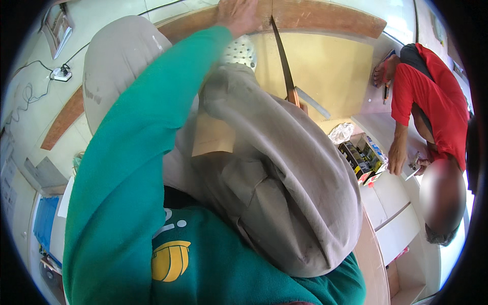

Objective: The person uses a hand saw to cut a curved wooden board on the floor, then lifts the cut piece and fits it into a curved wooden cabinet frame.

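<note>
At the top edge my left hand (239, 16) presses and holds a long, curved brown wooden board (330, 20), its fingertips partly out of view. A saw (281, 56) has its dark blade at a cut in the board. My right hand (304, 108) is mostly hidden behind my knee, at the saw's wooden handle (292, 95). A white perforated clog (240, 51) shows below the board, beside my bent leg (274, 168). A yellowish sheet (325, 66) lies under the saw, with a grey metal strip (312, 101) on it beside the handle.
A co-worker in red (427, 91) crouches at right, handling a small item near a box of supplies (363, 155) and a white bag (340, 132). At left are a power strip with cables (62, 73), another curved board (61, 122) and a blue crate (47, 223).
</note>
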The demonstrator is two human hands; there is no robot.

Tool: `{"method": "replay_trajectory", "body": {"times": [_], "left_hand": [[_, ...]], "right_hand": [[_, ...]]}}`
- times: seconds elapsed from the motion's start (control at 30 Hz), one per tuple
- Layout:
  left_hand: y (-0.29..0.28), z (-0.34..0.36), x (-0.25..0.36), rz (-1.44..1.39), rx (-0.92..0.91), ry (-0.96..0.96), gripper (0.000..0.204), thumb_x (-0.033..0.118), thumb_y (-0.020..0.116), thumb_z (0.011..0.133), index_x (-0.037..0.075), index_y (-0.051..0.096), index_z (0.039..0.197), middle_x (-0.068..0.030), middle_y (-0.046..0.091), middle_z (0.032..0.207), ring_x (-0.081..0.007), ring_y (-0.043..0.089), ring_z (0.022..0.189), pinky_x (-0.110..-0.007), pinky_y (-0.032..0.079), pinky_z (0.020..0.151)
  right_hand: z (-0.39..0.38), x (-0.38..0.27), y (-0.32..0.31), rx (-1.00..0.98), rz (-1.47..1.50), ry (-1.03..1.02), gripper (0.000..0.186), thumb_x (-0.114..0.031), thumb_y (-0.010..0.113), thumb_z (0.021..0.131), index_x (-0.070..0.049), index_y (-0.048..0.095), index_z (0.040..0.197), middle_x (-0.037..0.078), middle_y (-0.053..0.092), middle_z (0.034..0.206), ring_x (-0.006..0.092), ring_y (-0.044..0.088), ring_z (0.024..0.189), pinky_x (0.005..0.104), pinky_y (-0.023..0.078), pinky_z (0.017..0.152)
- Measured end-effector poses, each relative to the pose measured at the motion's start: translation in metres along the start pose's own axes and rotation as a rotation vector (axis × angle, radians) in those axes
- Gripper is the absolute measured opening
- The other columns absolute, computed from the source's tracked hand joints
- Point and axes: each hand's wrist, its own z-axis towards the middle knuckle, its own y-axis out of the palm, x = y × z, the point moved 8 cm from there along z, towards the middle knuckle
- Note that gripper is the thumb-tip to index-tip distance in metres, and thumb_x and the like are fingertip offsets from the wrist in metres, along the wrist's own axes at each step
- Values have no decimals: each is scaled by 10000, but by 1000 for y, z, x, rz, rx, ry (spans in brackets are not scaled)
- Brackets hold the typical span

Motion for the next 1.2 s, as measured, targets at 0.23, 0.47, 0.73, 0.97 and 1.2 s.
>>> {"method": "replay_trajectory", "body": {"times": [0.23,0.47,0.73,0.97,1.2], "left_hand": [[9,-6,3,27,130,83,884,299,835,866,4,446,1603,-251,537,1560,-427,443,1492,-603,267,1282],[2,0,-4,47,102,21,937,316,848,858,-8,416,1623,-284,536,1543,-438,456,1482,-605,277,1276],[0,0,4,60,-16,-10,911,296,852,842,-15,448,1597,-292,581,1472,-462,509,1410,-587,343,1229],[9,1,-7,66,-14,34,882,317,791,878,-13,428,1611,-303,553,1500,-465,493,1424,-594,325,1240],[19,5,-13,38,-5,-3,959,375,798,901,-1,357,1664,-299,472,1588,-466,397,1514,-606,228,1291]], "right_hand": [[93,-73,57,7,-187,-296,172,-248,671,1079,-96,602,1123,218,671,723,470,691,669,541,511,581],[70,-15,50,14,-255,-237,201,-263,681,1081,-93,620,1169,182,686,736,355,698,655,488,516,595],[18,14,15,-48,-181,-27,250,-252,702,1078,-80,647,1250,133,705,755,216,735,698,425,545,618],[139,-66,87,-3,-203,-283,182,-245,677,1081,-86,595,1114,263,666,753,523,672,725,510,501,579],[-1,31,-1,-135,-125,88,254,-282,673,1090,-109,625,1269,142,706,788,294,729,698,432,539,628]]}}
